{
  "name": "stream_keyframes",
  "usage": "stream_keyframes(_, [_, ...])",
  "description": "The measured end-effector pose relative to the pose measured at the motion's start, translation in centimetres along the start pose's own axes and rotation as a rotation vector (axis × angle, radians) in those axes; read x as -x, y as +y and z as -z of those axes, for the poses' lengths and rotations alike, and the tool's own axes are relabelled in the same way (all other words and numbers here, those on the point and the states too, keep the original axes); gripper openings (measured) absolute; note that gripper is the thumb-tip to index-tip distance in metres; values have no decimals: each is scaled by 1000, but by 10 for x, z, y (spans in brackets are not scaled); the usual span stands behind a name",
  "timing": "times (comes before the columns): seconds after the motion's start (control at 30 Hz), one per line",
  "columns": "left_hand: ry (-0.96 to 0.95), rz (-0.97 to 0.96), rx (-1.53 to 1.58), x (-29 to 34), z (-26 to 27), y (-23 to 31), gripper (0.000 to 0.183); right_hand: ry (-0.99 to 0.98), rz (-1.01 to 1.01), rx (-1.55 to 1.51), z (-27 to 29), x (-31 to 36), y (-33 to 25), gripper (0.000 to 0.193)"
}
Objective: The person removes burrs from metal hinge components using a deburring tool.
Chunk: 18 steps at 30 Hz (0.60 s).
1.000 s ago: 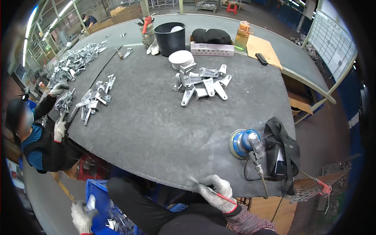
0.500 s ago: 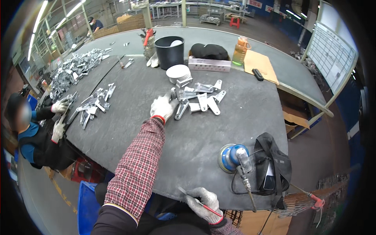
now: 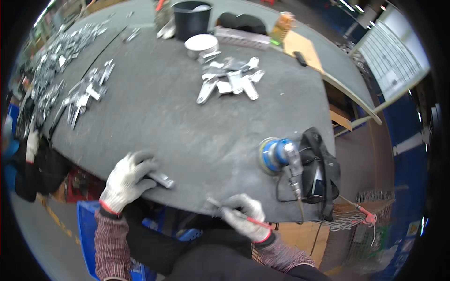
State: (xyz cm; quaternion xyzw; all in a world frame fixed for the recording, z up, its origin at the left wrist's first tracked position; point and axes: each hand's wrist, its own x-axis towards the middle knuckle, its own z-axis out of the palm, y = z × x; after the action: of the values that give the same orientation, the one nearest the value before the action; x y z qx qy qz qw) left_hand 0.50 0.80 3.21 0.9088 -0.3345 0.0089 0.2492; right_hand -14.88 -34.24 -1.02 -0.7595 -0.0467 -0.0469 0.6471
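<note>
My left hand [image 3: 127,181], in a white knit glove, is closed on a small silvery metal bracket [image 3: 162,180] near the front edge of the table. The bracket's far end sticks out past the fingers. To the right, my gloved right hand [image 3: 244,216] grips a slim tool with a red handle and a flat grey tip [image 3: 214,202]; blur hides its exact kind. A loose heap of similar metal brackets [image 3: 236,83] lies farther back on the dark table top [image 3: 173,126].
A blue disc sander [image 3: 276,154] rests at right beside a black bag [image 3: 322,171]. At the back stand a black bucket [image 3: 192,21] and a white round container [image 3: 201,45]. More brackets [image 3: 89,91] lie at left, near a co-worker's gloved hand [image 3: 32,146].
My left hand has come back from the bracket heap to the table's front edge, bringing a bracket. The right hand still holds the tool. The view has tilted down.
</note>
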Motion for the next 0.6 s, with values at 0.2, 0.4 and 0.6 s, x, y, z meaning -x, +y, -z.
stream_keyframes(0.2, [-102,64,121,-27,-3,-8,81,-112,-330,-52,-9,-49,-72,10])
stream_keyframes(0.4, [-122,16,242,-11,-4,-30,60,-261,-243,216,-43,-109,-80,17])
stream_keyframes(0.6, [-115,9,115,7,-15,-17,56,-339,-178,385,-53,-101,-75,18])
